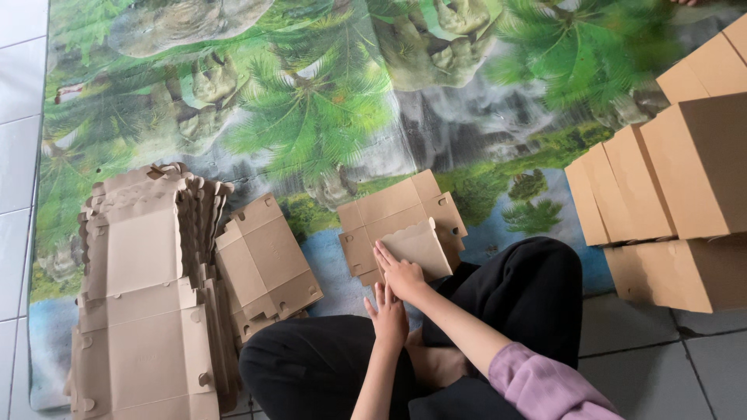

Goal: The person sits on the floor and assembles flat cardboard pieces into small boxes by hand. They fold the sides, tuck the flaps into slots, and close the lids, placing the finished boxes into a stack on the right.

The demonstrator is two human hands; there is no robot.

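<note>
A flat brown cardboard box blank (401, 214) lies on a mat printed with palm trees (327, 109), just in front of my crossed legs. One side flap (420, 247) of the blank is folded up. My right hand (399, 272) presses flat on the near part of that flap, fingers together. My left hand (387, 315) rests just below it, fingers extended toward the blank's near edge, holding nothing.
A tall pile of unfolded brown blanks (148, 303) lies at the left, with one more blank (266, 264) leaning beside it. Several assembled brown boxes (677, 194) are stacked at the right. White floor tiles (15, 155) border the mat.
</note>
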